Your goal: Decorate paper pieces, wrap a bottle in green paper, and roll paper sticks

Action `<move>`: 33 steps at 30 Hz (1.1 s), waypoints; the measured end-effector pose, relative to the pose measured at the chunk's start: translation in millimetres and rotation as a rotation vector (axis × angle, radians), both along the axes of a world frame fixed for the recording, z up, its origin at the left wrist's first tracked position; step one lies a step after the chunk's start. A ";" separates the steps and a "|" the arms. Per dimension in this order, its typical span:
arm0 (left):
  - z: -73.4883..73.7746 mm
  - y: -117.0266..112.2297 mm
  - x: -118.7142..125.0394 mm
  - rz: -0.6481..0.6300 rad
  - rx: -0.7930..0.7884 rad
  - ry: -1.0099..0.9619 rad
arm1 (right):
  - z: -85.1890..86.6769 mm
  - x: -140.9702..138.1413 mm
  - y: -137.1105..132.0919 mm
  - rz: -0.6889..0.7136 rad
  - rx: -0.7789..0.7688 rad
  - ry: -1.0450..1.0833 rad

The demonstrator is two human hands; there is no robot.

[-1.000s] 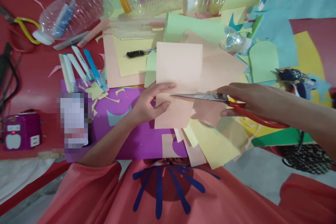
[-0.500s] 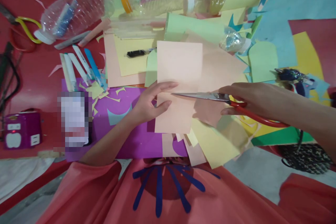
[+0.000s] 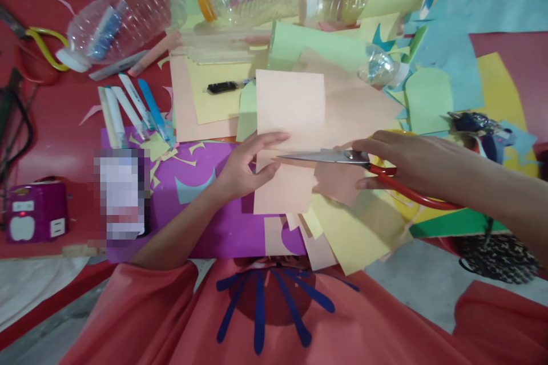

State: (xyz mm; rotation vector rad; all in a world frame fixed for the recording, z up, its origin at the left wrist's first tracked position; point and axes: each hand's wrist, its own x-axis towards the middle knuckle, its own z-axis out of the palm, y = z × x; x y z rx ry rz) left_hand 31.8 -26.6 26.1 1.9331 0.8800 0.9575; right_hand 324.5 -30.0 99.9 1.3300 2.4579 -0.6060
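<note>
My left hand (image 3: 248, 165) pinches the left edge of a pale peach sheet of paper (image 3: 291, 102), thumb below and fingers above. In my right hand (image 3: 411, 162) is a pair of scissors (image 3: 329, 156) with red handles. Their blades look nearly closed and lie across the middle of the sheet, the tip close to my left thumb. The sheet is parted along the blades into an upper and a lower half; whether the halves still join at the left edge I cannot tell. Under it lie a larger peach piece (image 3: 359, 102) and purple paper (image 3: 214, 234).
Several markers (image 3: 128, 102) and a phone (image 3: 122, 194) lie to the left, near a purple box (image 3: 37, 214). Clear plastic bottles (image 3: 128, 11) lie at the back. Green paper (image 3: 430, 100) and yellow paper (image 3: 359, 228) are on the right. Another pair of scissors (image 3: 47, 48) rests far left.
My right hand and the scissors have shifted slightly left. The sheet's right side has moved a little, while my left hand stays in place.
</note>
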 end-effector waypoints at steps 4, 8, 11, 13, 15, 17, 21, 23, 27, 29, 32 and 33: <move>1.0 -0.6 0.0 0.001 -0.010 0.009 | -3.3 -1.3 -1.9 0.000 0.027 0.027; 1.4 -0.2 -0.1 -0.014 0.010 -0.004 | -9.1 0.9 -3.8 -0.009 0.075 0.055; 0.9 -0.3 -0.1 -0.019 0.011 -0.015 | -11.2 0.7 -3.4 -0.003 0.073 0.043; 0.3 -0.6 -0.3 -0.021 0.005 -0.011 | -11.0 -0.6 -2.6 0.000 0.074 0.046; -0.2 -0.7 -0.4 -0.021 0.001 -0.013 | -9.7 -2.2 -1.9 0.000 0.071 0.049; -0.6 -0.8 -0.5 -0.024 0.000 -0.023 | -7.7 -3.7 -1.5 0.004 0.054 0.039; -0.7 -0.7 -0.5 -0.029 0.005 -0.033 | -5.8 -4.7 -1.4 0.015 0.044 0.032; -0.6 -0.8 -0.6 -0.026 0.004 -0.029 | -6.6 -4.6 -1.1 0.015 0.039 0.035; -1.5 -1.1 -0.9 -0.034 -0.023 -0.015 | -6.1 -5.8 1.3 0.006 0.021 0.031; -2.2 -1.1 -1.1 -0.038 -0.054 -0.013 | -3.6 -7.0 2.9 0.002 -0.007 0.019; -2.6 -0.6 -1.0 -0.016 -0.145 -0.030 | 0.7 -7.5 3.9 -0.017 -0.049 0.010; -2.5 -0.4 -0.9 0.003 -0.176 -0.041 | 1.6 -7.0 3.6 -0.030 -0.042 0.013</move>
